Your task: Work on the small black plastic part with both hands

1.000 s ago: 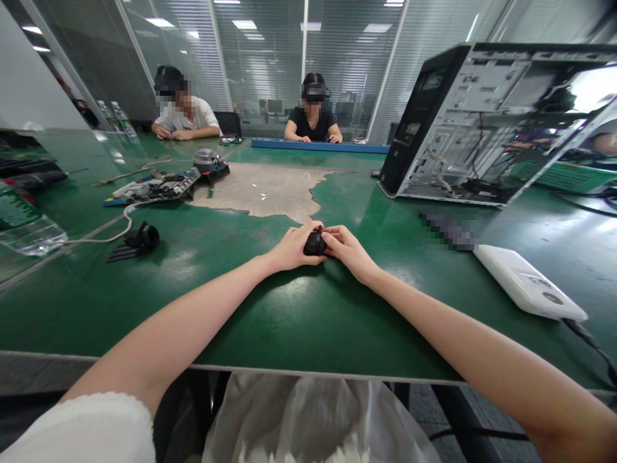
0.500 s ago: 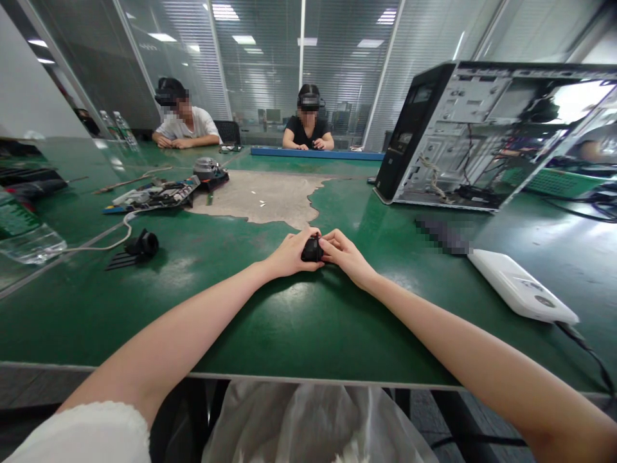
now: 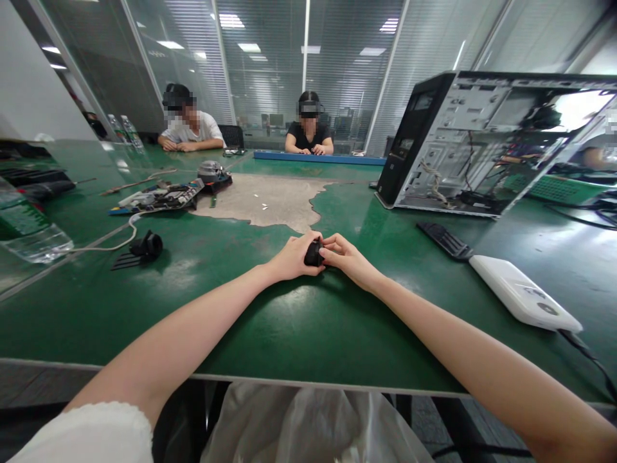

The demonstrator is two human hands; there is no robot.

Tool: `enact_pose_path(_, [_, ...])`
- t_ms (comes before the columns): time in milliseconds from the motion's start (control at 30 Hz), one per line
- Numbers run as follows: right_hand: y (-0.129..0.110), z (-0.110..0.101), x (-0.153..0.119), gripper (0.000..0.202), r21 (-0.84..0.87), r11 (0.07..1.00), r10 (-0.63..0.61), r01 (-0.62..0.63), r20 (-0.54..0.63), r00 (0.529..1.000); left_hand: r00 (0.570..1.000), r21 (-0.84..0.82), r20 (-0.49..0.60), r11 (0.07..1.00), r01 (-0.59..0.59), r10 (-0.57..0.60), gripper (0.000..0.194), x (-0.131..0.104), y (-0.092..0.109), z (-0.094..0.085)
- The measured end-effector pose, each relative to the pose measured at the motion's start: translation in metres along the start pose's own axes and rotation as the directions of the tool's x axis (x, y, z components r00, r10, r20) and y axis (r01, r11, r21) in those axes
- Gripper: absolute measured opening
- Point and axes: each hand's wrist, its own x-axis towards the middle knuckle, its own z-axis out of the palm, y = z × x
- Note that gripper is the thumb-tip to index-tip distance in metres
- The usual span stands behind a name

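Observation:
A small rounded black part sits between my hands, just above or on the green tabletop; its exact kind is hidden by the fingers. My left hand curls around it from the left, thumb and fingers closed on its sides. From the right, my right hand pinches its edge with thumb and fingertips. Left of the hands lies a similar black piece with a round ring and flat slotted strips. A black slotted strip rests to the right.
An open computer case stands at right, near a white power bank with a cable. At left are a circuit board, a white cable and a water bottle. Two people sit across the table.
The view has tilted slightly, so everything appears a little lower and farther right. Both hands stay on the black part; my right thumb now lies further across its face.

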Motion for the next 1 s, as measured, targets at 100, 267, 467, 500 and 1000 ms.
enact_pose_path(100, [0.002, 0.001, 0.001, 0.024, 0.030, 0.999, 0.017, -0.016, -0.011, 1.000, 1.000, 0.005, 0.000, 1.000, -0.001, 0.001, 0.055, 0.000, 0.000, 0.000])
enact_pose_path(267, [0.007, 0.000, 0.005, 0.026, 0.058, 0.994, 0.097, -0.094, -0.054, 0.994, 1.000, 0.001, 0.019, 1.000, -0.020, 0.020, 0.052, -0.001, -0.001, -0.002])
enact_pose_path(467, [0.003, -0.004, 0.001, 0.032, -0.005, 1.000, 0.018, -0.017, 0.080, 0.997, 0.999, 0.028, 0.040, 1.000, -0.001, 0.000, 0.057, -0.003, -0.003, -0.005])
enact_pose_path(500, [0.002, -0.004, 0.000, 0.033, -0.005, 1.000, 0.017, -0.017, 0.092, 0.996, 0.999, 0.030, 0.045, 1.000, 0.000, -0.001, 0.057, -0.003, -0.003, -0.006])
enact_pose_path(1000, [0.004, -0.004, 0.006, 0.028, 0.051, 0.996, 0.064, -0.067, 0.066, 0.996, 0.997, 0.050, 0.059, 0.998, -0.043, 0.040, 0.060, -0.003, -0.006, -0.007])
